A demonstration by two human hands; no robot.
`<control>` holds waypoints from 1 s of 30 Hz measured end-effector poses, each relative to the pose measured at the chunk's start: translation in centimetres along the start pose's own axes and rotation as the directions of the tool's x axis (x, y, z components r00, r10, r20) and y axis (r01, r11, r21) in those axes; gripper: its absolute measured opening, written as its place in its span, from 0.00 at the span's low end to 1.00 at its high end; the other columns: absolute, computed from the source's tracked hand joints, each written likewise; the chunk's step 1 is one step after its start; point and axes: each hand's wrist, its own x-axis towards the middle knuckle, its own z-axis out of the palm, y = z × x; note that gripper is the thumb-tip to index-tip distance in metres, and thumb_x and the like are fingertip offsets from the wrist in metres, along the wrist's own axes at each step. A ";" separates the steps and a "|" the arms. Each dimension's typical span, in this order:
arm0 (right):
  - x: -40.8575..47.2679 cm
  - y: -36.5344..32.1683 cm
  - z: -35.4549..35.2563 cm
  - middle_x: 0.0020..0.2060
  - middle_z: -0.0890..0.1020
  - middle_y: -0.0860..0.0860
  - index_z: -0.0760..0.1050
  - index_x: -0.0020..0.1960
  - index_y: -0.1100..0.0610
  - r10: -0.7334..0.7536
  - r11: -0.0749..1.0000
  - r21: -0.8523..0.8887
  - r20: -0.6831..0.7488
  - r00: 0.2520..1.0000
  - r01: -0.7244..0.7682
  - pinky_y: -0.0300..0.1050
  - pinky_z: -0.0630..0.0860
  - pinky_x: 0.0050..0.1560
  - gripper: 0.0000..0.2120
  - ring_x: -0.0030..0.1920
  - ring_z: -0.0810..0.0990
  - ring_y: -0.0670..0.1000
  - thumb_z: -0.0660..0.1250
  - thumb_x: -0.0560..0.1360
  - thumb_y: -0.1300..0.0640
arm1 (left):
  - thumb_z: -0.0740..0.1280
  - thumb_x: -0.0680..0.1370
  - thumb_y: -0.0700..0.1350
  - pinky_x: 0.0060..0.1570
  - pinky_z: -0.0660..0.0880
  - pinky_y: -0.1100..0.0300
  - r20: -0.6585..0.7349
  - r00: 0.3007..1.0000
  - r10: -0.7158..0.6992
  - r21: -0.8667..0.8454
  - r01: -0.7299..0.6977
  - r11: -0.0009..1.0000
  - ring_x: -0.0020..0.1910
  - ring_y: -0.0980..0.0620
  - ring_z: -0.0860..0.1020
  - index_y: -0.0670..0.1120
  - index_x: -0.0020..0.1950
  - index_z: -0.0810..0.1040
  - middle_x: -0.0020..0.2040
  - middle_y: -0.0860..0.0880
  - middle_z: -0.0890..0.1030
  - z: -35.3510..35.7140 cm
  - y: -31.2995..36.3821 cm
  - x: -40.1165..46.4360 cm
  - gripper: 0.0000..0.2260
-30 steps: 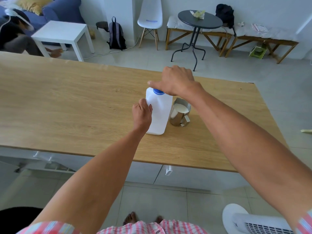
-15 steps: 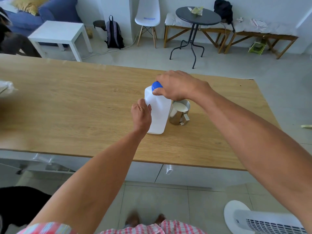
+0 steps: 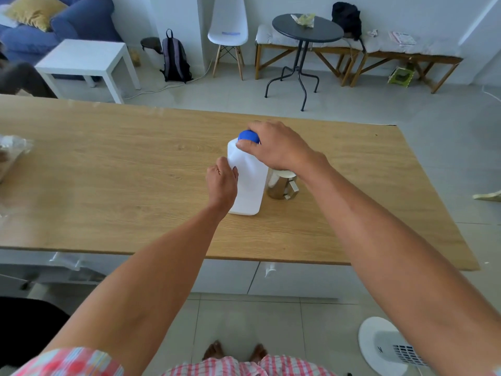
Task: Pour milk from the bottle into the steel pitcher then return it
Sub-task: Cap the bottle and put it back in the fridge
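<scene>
A white plastic milk bottle [image 3: 250, 183] stands upright on the wooden table [image 3: 108, 169], near its middle. My left hand [image 3: 222, 183] grips the bottle's left side. My right hand [image 3: 273, 147] is closed around the blue cap [image 3: 247, 135] on top of the bottle. Just right of the bottle, touching or nearly touching it, stands the steel pitcher [image 3: 280, 185] with milk inside; my right wrist hides part of its rim.
A crumpled clear plastic bag [image 3: 12, 153] lies at the table's left edge. Beyond the table are a white side table [image 3: 84, 58], a white chair [image 3: 228, 25], a round dark table [image 3: 307, 29] and a bench. A white fan [image 3: 390, 346] stands on the floor at lower right.
My right hand has closed its fingers around the blue cap and turned slightly on it. The bottle, pitcher and left hand stay in place. The camera has tilted a little.
</scene>
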 end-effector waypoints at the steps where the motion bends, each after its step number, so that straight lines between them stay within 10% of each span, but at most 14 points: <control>1: -0.7 0.4 0.9 0.53 0.79 0.49 0.77 0.61 0.51 0.035 0.989 0.144 -0.091 0.995 -0.022 0.49 0.73 0.50 0.20 0.52 0.79 0.52 0.62 0.81 0.38 | 0.54 0.76 0.48 0.28 0.58 0.57 0.013 1.000 -0.010 -0.006 0.010 1.000 0.28 0.51 0.60 0.42 0.32 0.59 0.31 0.44 0.63 -0.1 0.1 0.0 0.15; 3: -2.7 1.0 3.2 0.57 0.79 0.50 0.77 0.68 0.53 0.200 0.872 0.487 -0.269 0.942 -0.046 0.43 0.74 0.55 0.20 0.52 0.78 0.47 0.62 0.83 0.43 | 0.54 0.77 0.46 0.27 0.59 0.60 0.023 1.000 -0.011 -0.013 0.012 1.000 0.27 0.52 0.61 0.35 0.34 0.61 0.33 0.42 0.63 -0.4 0.4 -0.1 0.16; 6: -5.8 1.7 7.1 0.43 0.79 0.50 0.78 0.49 0.58 0.444 0.651 0.756 -0.312 0.840 -0.063 0.41 0.72 0.47 0.13 0.42 0.74 0.43 0.60 0.85 0.52 | 0.54 0.79 0.44 0.25 0.59 0.63 0.038 0.999 -0.016 0.003 0.016 1.000 0.26 0.54 0.62 0.33 0.36 0.63 0.34 0.42 0.64 -0.5 0.4 -0.2 0.17; 10: -6.9 3.0 12.6 0.37 0.76 0.46 0.75 0.44 0.58 0.568 0.448 0.850 -0.030 0.823 -0.278 0.45 0.70 0.46 0.18 0.38 0.72 0.44 0.56 0.85 0.48 | 0.54 0.78 0.45 0.25 0.60 0.64 0.029 0.998 -0.049 0.019 0.048 0.999 0.25 0.55 0.63 0.39 0.36 0.67 0.30 0.47 0.66 -0.7 0.9 -0.4 0.14; 14: -6.1 3.9 15.6 0.67 0.80 0.48 0.75 0.72 0.49 0.576 0.194 0.886 0.245 0.780 -0.421 0.57 0.71 0.72 0.29 0.69 0.76 0.51 0.52 0.81 0.34 | 0.54 0.78 0.46 0.28 0.61 0.60 0.031 0.999 -0.036 0.033 0.035 0.999 0.26 0.53 0.63 0.41 0.36 0.68 0.28 0.49 0.68 -0.9 1.7 -0.7 0.14; 16: -6.0 3.8 15.5 0.66 0.80 0.45 0.74 0.73 0.46 0.530 0.091 0.895 0.327 0.782 -0.436 0.55 0.71 0.70 0.28 0.68 0.76 0.49 0.50 0.83 0.32 | 0.53 0.77 0.47 0.29 0.61 0.59 0.044 0.999 -0.032 0.030 0.030 0.999 0.27 0.53 0.63 0.41 0.36 0.68 0.29 0.48 0.68 -1.0 2.3 -0.8 0.14; 20: -5.4 3.5 15.4 0.51 0.87 0.41 0.81 0.59 0.42 0.465 0.010 0.911 0.361 0.808 -0.413 0.51 0.75 0.65 0.19 0.61 0.82 0.47 0.56 0.83 0.35 | 0.53 0.78 0.46 0.28 0.61 0.60 0.065 0.998 -0.014 -0.007 0.014 1.000 0.27 0.53 0.62 0.40 0.36 0.68 0.30 0.46 0.67 -1.1 3.1 -1.2 0.14; 30: -4.7 3.3 16.4 0.60 0.86 0.48 0.78 0.66 0.51 0.429 0.020 0.927 0.332 0.840 -0.376 0.53 0.77 0.63 0.22 0.62 0.83 0.53 0.61 0.81 0.37 | 0.54 0.79 0.45 0.28 0.61 0.60 0.076 0.997 -0.019 -0.043 0.023 0.999 0.27 0.53 0.63 0.39 0.37 0.67 0.31 0.46 0.67 -1.7 2.8 -2.2 0.14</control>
